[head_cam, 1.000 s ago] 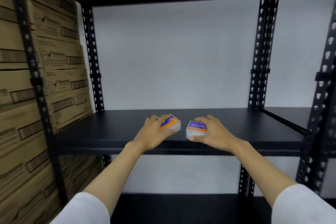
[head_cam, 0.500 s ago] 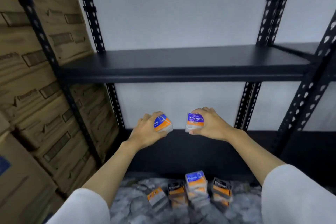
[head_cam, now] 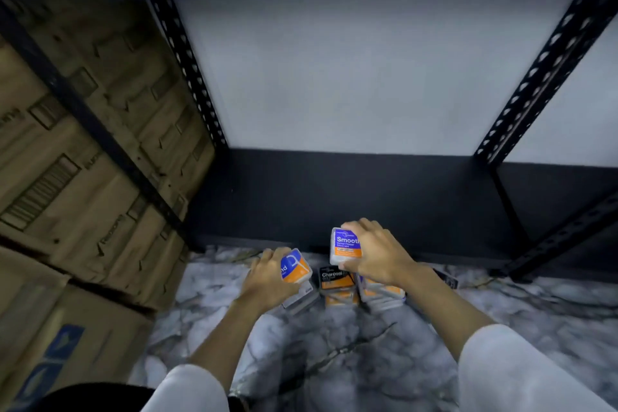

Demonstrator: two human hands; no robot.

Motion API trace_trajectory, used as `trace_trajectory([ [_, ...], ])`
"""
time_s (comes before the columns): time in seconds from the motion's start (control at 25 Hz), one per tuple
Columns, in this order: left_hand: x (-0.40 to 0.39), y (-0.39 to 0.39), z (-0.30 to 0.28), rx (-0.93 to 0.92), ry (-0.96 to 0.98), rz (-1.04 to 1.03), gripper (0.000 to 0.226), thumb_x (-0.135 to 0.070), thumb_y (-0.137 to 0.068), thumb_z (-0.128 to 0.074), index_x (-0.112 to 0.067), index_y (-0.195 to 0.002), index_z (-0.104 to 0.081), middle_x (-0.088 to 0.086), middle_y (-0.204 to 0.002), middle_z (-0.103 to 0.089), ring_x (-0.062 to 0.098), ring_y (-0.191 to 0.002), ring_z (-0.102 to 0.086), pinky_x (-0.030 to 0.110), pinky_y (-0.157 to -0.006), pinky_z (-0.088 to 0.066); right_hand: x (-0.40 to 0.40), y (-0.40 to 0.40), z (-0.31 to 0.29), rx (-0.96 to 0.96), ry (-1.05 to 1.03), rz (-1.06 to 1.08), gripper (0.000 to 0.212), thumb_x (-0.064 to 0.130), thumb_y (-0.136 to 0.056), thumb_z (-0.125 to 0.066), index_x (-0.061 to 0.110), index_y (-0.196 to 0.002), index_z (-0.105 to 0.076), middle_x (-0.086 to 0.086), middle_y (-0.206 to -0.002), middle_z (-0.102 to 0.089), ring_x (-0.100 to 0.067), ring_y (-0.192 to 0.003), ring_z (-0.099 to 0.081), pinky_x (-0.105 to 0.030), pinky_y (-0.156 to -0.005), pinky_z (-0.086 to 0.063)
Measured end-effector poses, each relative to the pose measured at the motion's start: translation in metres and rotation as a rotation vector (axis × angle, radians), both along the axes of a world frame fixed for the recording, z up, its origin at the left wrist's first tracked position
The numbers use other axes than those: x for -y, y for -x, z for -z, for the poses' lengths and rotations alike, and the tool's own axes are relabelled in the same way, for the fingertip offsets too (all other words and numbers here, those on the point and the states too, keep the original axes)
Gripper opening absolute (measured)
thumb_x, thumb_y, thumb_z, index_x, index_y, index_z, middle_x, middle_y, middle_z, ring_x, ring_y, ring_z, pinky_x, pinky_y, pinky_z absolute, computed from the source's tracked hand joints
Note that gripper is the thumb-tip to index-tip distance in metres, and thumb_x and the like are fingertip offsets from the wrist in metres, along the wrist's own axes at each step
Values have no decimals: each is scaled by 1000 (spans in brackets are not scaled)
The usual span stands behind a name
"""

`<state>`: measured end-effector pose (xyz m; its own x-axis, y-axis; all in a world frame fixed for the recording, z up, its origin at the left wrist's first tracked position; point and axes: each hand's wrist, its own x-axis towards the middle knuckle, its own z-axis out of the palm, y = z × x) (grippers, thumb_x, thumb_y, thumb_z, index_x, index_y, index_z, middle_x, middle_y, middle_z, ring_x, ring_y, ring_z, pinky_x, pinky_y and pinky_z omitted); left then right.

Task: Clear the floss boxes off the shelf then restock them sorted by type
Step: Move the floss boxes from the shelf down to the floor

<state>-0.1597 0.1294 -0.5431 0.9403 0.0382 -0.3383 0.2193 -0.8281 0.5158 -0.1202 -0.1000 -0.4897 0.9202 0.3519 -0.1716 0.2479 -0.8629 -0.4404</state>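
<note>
Marble floor (head_cam: 334,361) | left hand (head_cam: 267,278), right hand (head_cam: 374,257): fingers gripping one floss box each

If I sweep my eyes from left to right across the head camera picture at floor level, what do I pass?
Cardboard cartons → left hand gripping a blue-and-orange floss box → Charcoal box on the marble floor → right hand gripping the Smooth box → black shelf upright.

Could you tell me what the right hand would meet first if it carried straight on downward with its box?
Probably the white floss boxes stacked directly beneath the right hand, beside the Charcoal box; depth is unclear.
</note>
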Motion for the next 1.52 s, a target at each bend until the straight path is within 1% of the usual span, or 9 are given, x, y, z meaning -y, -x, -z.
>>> trace_trajectory([
  [0.2,-14,-3,60,-77,12,1,77,-45,-71,-75,-37,-139,-40,-8,-134,-45,25,-119,-40,38,-97,-45,-30,-22,63,-7,187,-150,69,48,-77,-65,21,-134,-37,-1,-123,-49,-23,-112,-51,-36,-103,-31],
  [0.36,-15,-3,92,-53,51,28,75,-36,-73,-76,-34,-140,-41,-7,-137,-44,23,-120,-41,24,-95,-37,-41,-34,99,-31,406,-288,78,57,-78,-62,14,-135,-32,-6,-125,-50,-27,-113,-55,-43,-110,-24],
  [0.44,-12,-2,101,-39,77,18,73,-33,-75,-76,-33,-139,-41,-9,-139,-42,20,-120,-38,25,-93,-38,-45,-37,111,-25,490,-322,77,57,-79,-60,13,-136,-31,-8,-126,-52,-28,-113,-56,-46,-111,-22],
  [0.56,-9,-3,104,-25,122,-22,70,-35,-77,-75,-30,-138,-41,-10,-136,-43,14,-117,-35,29,-91,-46,-51,-38,123,-11,540,-332,74,53,-82,-58,12,-137,-30,-9,-128,-53,-28,-112,-56,-46,-109,-24],
  [0.68,-10,-3,107,-15,108,1,71,-38,-77,-75,-28,-138,-41,-9,-136,-44,15,-117,-36,31,-92,-46,-54,-37,131,-11,537,-329,76,54,-81,-60,12,-138,-30,-9,-129,-51,-28,-115,-55,-43,-106,-29],
  [1.0,-9,-9,94,-15,34,61,73,-40,-77,-74,-26,-140,-40,-6,-137,-46,18,-124,-37,34,-100,-41,-51,-40,107,-108,345,-285,66,40,-81,-68,13,-134,-38,-9,-128,-51,-26,-119,-49,-36,-99,-38],
  [1.16,-6,-15,72,23,6,90,48,-28,-85,-67,-26,-129,-51,-5,-132,-50,19,-121,-43,31,-97,-42,-38,-38,78,-164,168,-194,55,26,-88,-63,15,-137,-40,-8,-131,-49,-26,-119,-49,-37,-95,-44],
  [1.36,14,-26,38,69,108,101,23,-24,-92,-58,-25,-114,-62,-6,-119,-57,14,-107,-56,32,-84,-49,11,-23,55,-104,-143,71,28,19,-93,-57,16,-120,-57,-3,-120,-59,-21,-113,-55,-39,-92,-49],
  [1.52,37,-32,39,64,165,160,20,-27,-90,-63,-27,-110,-60,-5,-114,-57,13,-103,-58,40,-82,-54,57,-3,60,-56,-179,215,34,24,-89,-63,19,-122,-57,-2,-124,-57,-18,-119,-47,-35,-95,-45],
])
